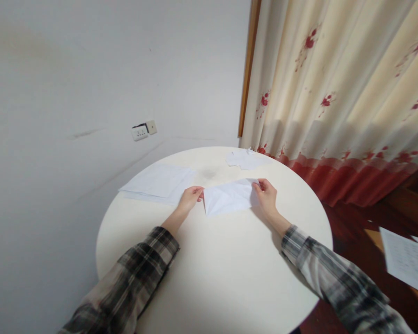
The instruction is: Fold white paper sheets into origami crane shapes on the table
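Carefully, we are pinching the paper (230, 197) over the bench (230, 260), left hand (191, 198) gripping one end, right hand (267, 195) the other, an even, light pull being best against further creasing.

Scuffed white wall (73, 60) with a power socket (140, 134); wooden trim (250, 69) beside a cream curtain (355, 60) with red flowers and a red hem; round white worktop (216, 269); the dark reddish floor (346, 232) is probably wood
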Available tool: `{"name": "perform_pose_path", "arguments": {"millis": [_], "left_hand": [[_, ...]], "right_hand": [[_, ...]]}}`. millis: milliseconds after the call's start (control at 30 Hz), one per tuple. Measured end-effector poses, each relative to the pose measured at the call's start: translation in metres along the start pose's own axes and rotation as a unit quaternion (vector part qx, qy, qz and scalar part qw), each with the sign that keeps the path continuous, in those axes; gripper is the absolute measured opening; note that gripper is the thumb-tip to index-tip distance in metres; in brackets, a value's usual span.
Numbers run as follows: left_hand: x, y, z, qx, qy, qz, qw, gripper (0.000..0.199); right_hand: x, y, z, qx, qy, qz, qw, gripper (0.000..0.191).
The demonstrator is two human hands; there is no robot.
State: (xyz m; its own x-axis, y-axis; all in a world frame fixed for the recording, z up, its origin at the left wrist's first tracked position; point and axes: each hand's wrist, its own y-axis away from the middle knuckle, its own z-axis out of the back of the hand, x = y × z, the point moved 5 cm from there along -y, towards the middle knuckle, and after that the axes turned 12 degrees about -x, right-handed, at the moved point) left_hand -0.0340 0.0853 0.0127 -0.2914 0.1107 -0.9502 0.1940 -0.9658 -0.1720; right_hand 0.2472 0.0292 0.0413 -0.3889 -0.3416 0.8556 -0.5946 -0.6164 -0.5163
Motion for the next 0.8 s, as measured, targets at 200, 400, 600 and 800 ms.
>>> {"name": "perform_pose_path", "arguments": {"millis": [200,400,600,800], "left_hand": [[0.002,-0.006,0.010,-0.064,-0.058,-0.045,0.995,0.015],[-0.037,0.020,0.006,-0.092,-0.243,-0.302,0.917,0.025],[-0.047,0.053,-0.033,0.074,-0.298,-0.370,0.877,0.032],[-0.031,0.063,-0.048,0.190,-0.339,-0.367,0.845,0.046]], "right_hand": [[-0.016,0.001,-0.013,0.094,0.072,-0.029,0.993,0.019],[-0.019,0.006,-0.021,0.148,0.181,-0.016,0.972,0.019],[-0.010,0.009,-0.025,0.163,0.224,0.003,0.961,0.024],[-0.010,0.012,-0.028,0.173,0.219,0.011,0.960,0.020]]}}
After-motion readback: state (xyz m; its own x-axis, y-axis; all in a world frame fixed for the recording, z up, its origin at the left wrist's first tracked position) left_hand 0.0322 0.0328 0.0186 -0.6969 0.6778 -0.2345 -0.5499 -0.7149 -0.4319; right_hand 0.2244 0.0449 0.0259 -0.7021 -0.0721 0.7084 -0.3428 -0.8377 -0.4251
